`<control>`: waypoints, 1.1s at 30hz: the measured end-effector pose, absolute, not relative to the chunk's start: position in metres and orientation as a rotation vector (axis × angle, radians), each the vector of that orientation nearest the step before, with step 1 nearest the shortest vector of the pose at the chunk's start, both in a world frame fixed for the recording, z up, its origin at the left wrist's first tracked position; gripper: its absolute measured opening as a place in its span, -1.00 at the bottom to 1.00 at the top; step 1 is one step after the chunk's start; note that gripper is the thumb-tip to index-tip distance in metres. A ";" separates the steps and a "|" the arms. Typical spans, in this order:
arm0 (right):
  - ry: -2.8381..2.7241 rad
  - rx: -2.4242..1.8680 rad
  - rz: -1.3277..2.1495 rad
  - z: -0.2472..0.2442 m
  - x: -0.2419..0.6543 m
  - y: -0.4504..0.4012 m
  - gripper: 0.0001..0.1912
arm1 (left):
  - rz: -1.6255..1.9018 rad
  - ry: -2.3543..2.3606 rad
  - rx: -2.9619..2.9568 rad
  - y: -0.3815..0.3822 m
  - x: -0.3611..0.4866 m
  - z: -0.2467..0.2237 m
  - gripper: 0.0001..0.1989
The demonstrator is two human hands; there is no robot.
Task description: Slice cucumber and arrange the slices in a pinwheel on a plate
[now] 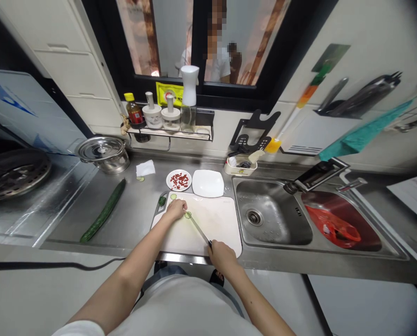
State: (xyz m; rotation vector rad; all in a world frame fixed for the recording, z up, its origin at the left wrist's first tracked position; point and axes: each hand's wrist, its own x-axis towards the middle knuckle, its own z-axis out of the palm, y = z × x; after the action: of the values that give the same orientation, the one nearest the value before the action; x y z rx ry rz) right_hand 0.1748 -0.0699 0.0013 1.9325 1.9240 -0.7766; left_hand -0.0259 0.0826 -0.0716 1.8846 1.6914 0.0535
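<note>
My right hand [222,256] is closed around the handle of a knife [200,230], whose blade slants up and left across the white cutting board [215,219]. Close to the blade's tip lies a thin cucumber slice [188,215]. My left hand [176,209] rests at the upper left of the board, its fingertips beside that slice; whether they pinch anything is too small to tell. Another slice [173,197] is just above my left hand. A dark green cucumber end [162,201] sits near the board's handle slot. A whole cucumber [103,210] lies on the counter to the left.
Behind the board stand a plate of red pieces [179,180] and a white square plate [208,183]. A double sink [273,212] is at the right, a steel pot [105,154] at the back left. Above hangs a seasoning rack [173,133].
</note>
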 end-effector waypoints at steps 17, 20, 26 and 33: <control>1.944 1.934 -0.799 0.002 0.177 -0.069 -0.63 | 0.048 1.690 1.867 0.084 -0.028 -0.076 -0.83; 1.949 1.933 -0.806 0.000 0.176 -0.068 -0.63 | 0.047 1.685 1.868 0.084 -0.028 -0.077 -0.83; 1.958 1.919 -0.804 0.004 0.176 -0.066 -0.63 | 0.046 1.677 1.876 0.085 -0.028 -0.079 -0.83; 1.959 1.858 -0.731 0.016 0.176 -0.057 -0.65 | 0.041 1.679 1.877 0.086 -0.028 -0.082 -0.85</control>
State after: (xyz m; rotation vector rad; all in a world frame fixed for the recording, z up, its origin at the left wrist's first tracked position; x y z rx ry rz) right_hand 0.1755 -0.0574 0.0161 1.8584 1.9585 -0.7313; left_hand -0.0285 0.0864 -0.0817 1.8774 1.6793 0.0414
